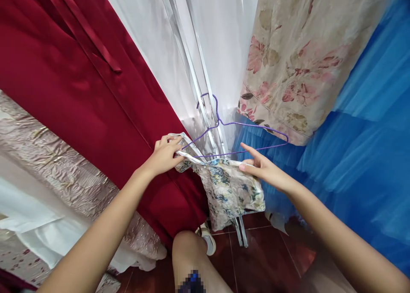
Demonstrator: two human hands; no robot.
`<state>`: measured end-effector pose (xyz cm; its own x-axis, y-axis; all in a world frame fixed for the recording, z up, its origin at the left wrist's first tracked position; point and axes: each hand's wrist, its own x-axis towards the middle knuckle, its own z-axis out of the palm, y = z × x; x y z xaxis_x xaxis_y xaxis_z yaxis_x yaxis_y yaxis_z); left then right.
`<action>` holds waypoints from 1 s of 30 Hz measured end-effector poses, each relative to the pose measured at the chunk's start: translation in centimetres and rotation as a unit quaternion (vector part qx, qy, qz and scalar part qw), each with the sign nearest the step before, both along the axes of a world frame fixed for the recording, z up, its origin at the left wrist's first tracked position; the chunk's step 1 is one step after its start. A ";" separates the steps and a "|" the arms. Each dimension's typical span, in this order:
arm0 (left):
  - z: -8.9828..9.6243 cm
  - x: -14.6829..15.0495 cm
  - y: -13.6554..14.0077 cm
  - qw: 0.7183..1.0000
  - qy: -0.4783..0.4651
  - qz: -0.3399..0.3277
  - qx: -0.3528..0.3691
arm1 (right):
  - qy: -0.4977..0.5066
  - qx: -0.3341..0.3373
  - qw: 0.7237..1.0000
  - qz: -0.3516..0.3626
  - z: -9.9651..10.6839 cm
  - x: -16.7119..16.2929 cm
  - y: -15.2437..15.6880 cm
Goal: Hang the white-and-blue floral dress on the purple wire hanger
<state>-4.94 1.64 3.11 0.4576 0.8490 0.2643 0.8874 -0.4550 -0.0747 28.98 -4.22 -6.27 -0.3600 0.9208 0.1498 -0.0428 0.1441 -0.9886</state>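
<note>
A purple wire hanger (253, 125) lies across the middle of the view with its hook up against the white metal poles. From its lower left side hangs a small floral top (232, 190), white with blue and yellow flowers. My left hand (166, 154) is closed on the top's white-edged strap at the hanger's left end. My right hand (259, 165) pinches the top's upper edge, thumb on the cloth, index finger stretched out just below the hanger's bottom bar. The hanger's right end is outside the cloth.
Long garments hang all round: a dark red one (96, 92), white cloth (224, 36), a beige floral one (294, 62) and blue tulle (368, 156). Pale textured dresses (64, 169) hang at left. White metal poles (188, 58) run down to the red tiled floor (262, 259). My bent knee is below.
</note>
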 end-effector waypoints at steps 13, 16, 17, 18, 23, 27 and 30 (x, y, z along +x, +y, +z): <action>-0.4 6.2 -1.2 0.948 -0.292 -0.129 -0.026 | -0.085 0.044 0.995 -0.007 -0.7 0.4 0.7; -1.2 6.1 -1.2 0.908 -0.384 -0.158 -0.050 | -0.082 0.071 0.994 -0.007 -1.0 1.8 -0.1; -1.5 5.9 -1.3 0.901 -0.398 -0.165 -0.048 | -0.087 0.086 0.992 -0.023 -1.0 2.3 -0.3; -1.7 5.8 -1.5 0.899 -0.403 -0.165 -0.042 | -0.095 0.103 0.989 -0.045 -0.9 3.0 -0.5; -2.2 5.3 -1.9 0.903 -0.408 -0.137 -0.021 | -0.139 0.170 0.954 -0.205 0.8 6.4 -0.9; -2.5 5.4 -2.0 0.900 -0.411 -0.142 -0.014 | -0.161 0.207 0.910 -0.321 3.1 8.2 -0.7; -2.9 5.8 -2.1 0.904 -0.407 -0.130 0.012 | -0.200 0.241 0.876 -0.368 4.8 8.5 0.0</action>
